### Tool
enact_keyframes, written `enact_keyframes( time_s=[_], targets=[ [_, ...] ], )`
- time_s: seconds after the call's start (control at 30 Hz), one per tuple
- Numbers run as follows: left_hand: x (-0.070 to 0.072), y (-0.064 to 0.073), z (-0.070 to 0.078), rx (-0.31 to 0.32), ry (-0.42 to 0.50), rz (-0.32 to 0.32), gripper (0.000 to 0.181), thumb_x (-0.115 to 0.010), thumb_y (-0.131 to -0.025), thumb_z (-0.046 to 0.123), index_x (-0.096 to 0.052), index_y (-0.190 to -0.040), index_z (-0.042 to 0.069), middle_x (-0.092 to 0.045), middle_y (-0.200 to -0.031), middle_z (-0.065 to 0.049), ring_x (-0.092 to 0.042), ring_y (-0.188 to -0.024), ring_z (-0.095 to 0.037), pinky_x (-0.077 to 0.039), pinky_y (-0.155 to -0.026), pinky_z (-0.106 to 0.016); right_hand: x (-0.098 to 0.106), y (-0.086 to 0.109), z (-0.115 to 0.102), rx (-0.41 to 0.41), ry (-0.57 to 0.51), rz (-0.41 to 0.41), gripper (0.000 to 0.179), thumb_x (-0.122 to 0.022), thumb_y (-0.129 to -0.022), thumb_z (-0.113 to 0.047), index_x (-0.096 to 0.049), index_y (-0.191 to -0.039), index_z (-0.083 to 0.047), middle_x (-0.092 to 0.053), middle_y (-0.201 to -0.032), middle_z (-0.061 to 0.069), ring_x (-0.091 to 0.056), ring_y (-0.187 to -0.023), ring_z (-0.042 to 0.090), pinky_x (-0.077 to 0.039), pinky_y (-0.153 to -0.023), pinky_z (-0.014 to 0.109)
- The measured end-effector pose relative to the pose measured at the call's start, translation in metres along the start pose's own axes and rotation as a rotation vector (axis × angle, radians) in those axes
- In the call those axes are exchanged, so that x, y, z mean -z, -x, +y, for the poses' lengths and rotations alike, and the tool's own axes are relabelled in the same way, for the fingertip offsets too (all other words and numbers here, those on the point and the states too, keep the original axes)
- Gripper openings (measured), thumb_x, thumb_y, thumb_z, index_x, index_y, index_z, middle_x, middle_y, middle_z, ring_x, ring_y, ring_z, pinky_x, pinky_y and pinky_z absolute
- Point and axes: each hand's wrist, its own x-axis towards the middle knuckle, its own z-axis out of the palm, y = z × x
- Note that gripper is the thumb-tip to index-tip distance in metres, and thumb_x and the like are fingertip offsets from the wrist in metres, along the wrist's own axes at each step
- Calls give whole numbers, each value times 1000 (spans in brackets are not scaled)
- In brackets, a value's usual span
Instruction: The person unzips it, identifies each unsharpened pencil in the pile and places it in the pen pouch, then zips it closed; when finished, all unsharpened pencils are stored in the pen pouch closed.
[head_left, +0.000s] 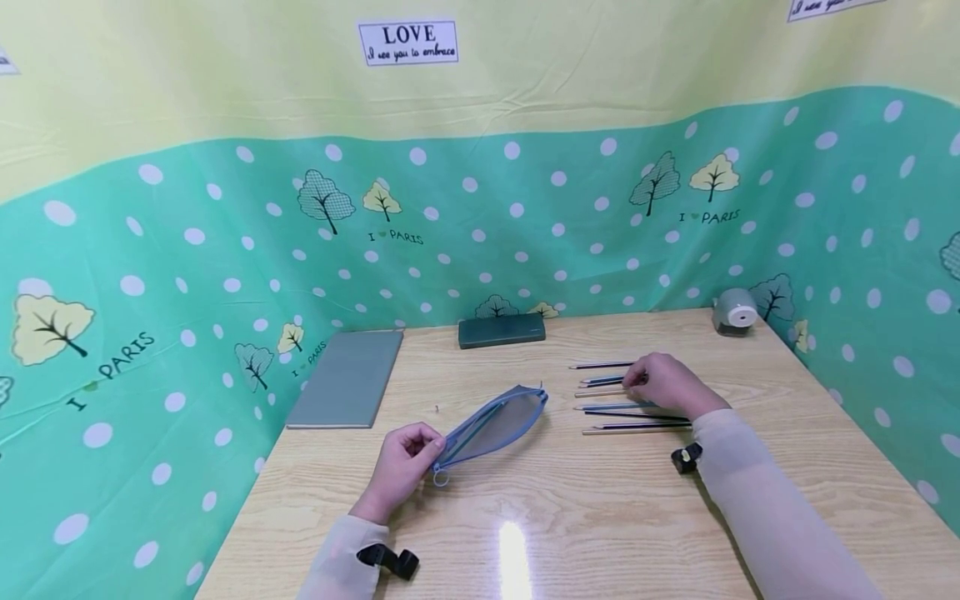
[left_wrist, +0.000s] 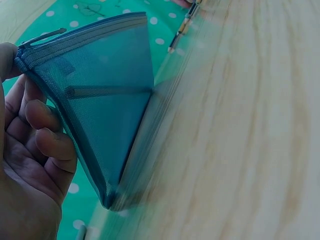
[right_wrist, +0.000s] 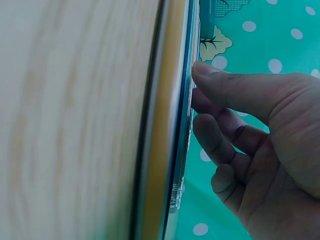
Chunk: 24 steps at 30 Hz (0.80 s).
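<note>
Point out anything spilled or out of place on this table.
A tiny speck lies on the table between the book and the pouch, apart from other things; it looks stray but is too small to identify. No spill shows.

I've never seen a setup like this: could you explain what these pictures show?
There is no robot, just a person working bare-handed. The wide picture comes from a camera on the head, looking down; each close-up comes from a small black camera on that hand's wrist. The left hand pinches a see-through blue mesh zip pouch with a slim dark stick inside. The right hand is at a row of slender dark, blue and tan pencils; I can't tell whether it grips one. Also on the pale wood-grain table are a grey rectangular panel, a dark green oblong case and a small grey-and-white rounded device.
</note>
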Motion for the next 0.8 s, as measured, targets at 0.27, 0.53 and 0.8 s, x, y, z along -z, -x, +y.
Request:
enact_keyframes(
  time_s=[0.27,0.53,0.8],
  targets=[
    [0,0,0,-1,0,-2,10,-70,-100,3,-72,-90,4,-62,-70,2,-49,-55,-5,-43,-47,-22,-1,0,-2,9,40,-11,7,-81,-92,-9,-80,-96,-14,-74,-100,3,-66,-92,22,-54,-87,49],
    [0,0,1,2,0,-2,10,-70,-100,4,-72,-90,4,-62,-69,2,-49,-55,-5,-43,-47,-23,-4,-3,1,14,66,0,7,-80,-92,-7,-81,-94,-14,-74,-97,2,-66,-91,22,-54,-87,50],
    [1,0,2,-1,6,-11,10,-69,-100,4,-72,-90,2,-63,-70,1,-50,-56,-4,-43,-48,-21,-6,-4,1,1,81,12,6,-80,-92,-7,-80,-93,-13,-73,-96,3,-65,-91,23,-54,-87,50]
  ],
)
